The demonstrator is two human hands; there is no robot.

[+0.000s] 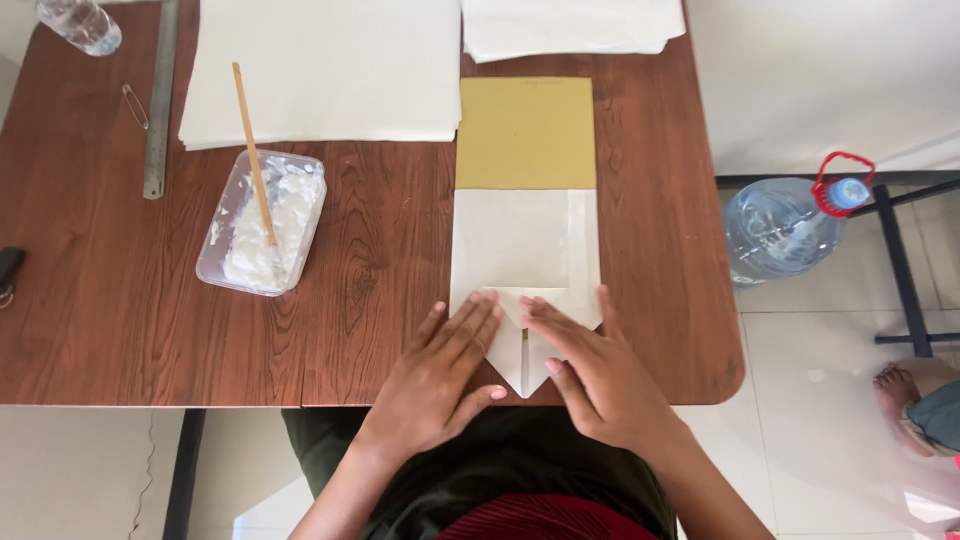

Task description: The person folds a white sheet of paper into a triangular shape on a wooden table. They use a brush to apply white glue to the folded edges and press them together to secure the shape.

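Both hands flat on the folded white paper (525,262) at the near table (90,300) edge: left hand (440,375) and right hand (590,375) w/ fingers spread, palms down, gripping nothing, pressing the pointed flaps. Looks like the crease-setting step; next move prob. needs firm, even pressure along the fold so the flaps stay aligned. Count: 1 tan card (527,132) under the paper, 1 paste tub (262,221) w/ 1 stick (254,155), 2 paper stacks, 1 ruler (160,100).
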